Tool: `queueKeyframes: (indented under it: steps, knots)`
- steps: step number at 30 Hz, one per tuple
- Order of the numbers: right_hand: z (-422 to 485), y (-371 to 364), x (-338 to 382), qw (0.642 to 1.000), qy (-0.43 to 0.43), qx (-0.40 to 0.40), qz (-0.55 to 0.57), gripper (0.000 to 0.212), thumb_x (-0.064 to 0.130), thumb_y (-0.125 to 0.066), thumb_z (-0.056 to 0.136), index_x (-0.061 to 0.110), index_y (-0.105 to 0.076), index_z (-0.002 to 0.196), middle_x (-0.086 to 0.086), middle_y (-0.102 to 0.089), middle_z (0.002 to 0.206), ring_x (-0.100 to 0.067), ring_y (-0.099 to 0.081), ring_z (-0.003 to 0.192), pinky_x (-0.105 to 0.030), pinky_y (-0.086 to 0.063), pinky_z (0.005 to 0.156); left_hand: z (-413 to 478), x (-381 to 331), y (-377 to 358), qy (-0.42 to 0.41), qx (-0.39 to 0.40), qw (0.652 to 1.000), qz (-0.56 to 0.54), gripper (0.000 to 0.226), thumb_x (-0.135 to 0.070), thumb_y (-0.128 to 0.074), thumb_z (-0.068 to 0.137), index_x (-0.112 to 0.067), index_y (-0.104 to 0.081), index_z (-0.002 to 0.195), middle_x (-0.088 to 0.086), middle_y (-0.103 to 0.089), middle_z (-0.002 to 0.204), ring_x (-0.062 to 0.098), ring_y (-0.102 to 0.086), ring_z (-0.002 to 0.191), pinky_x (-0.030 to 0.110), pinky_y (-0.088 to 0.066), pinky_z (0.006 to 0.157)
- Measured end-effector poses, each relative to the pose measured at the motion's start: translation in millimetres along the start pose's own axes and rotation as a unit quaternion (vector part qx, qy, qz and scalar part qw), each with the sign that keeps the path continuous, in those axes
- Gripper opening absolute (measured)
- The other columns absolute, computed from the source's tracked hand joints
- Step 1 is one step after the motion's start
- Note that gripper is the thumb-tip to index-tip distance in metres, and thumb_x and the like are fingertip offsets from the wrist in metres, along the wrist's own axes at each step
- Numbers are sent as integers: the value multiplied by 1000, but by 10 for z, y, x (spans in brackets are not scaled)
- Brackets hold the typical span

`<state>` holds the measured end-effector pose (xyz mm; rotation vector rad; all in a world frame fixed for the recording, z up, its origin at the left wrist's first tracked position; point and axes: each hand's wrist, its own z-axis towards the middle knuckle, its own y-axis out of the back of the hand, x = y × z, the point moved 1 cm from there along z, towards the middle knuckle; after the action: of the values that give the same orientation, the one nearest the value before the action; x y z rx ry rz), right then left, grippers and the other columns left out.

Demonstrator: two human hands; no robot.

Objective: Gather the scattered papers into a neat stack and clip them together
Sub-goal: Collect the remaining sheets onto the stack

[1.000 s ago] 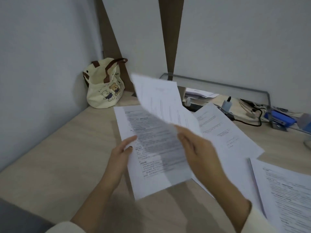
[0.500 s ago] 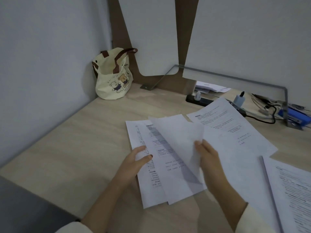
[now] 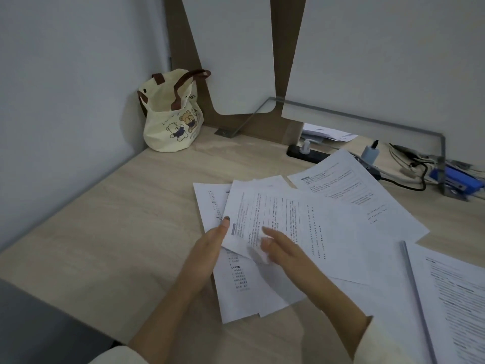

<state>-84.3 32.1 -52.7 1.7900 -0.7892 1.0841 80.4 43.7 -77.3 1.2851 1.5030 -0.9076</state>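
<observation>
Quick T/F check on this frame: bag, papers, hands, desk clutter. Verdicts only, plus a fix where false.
1. The tote bag stands in the back left corner of the desk. True.
2. The papers are squared into one neat stack. False: they lie fanned, overlapping at different angles.
3. The right hand holds a clip. False: its fingers lie straight over the top sheet, and no clip shows.
4. A blue stapler lies at the desk's far right. True.
5. The left hand touches the tote bag. False: it is at the top sheet's left edge.
</observation>
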Motion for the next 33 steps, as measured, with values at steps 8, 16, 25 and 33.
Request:
queueKeyframes:
  steps: [8, 16, 25, 33]
  knots:
    - [123, 684, -185, 985, 15, -149, -86, 28, 15, -51, 93, 17, -57, 120, -1, -60, 125, -8, -55, 102, -16, -38, 82, 79, 99, 33, -24, -34, 996, 83, 15, -20, -55, 91, -15, -59, 105, 5, -66, 109, 20, -63, 96, 35, -52, 83]
    - [78, 833, -449, 938, -77, -132, -312, 58, 32, -59, 87, 15, -37, 138, -9, -36, 147, -28, -34, 134, -37, -29, 108, 292, -133, 173, -34, -144, 985, -93, 22, -31, -56, 90, -15, -58, 106, 7, -67, 105, 24, -65, 95, 45, -54, 84]
    - [-144, 369, -430, 946, 84, -49, -308, 31, 26, -53, 91, 23, -54, 122, 5, -48, 121, -13, -44, 113, -10, -31, 87, 295, 74, 51, 12, -36, 991, -130, 36, -13, -59, 89, -17, -57, 125, 2, -66, 119, 22, -63, 107, 42, -47, 97]
    - [-185, 619, -417, 954, 66, -155, -249, 27, 21, -57, 89, 24, -57, 115, 3, -54, 121, -15, -53, 112, -9, -36, 85, 306, 11, 168, -26, -54, 995, -74, 43, 4, -56, 86, -11, -56, 125, 5, -64, 120, 24, -62, 108, 39, -47, 96]
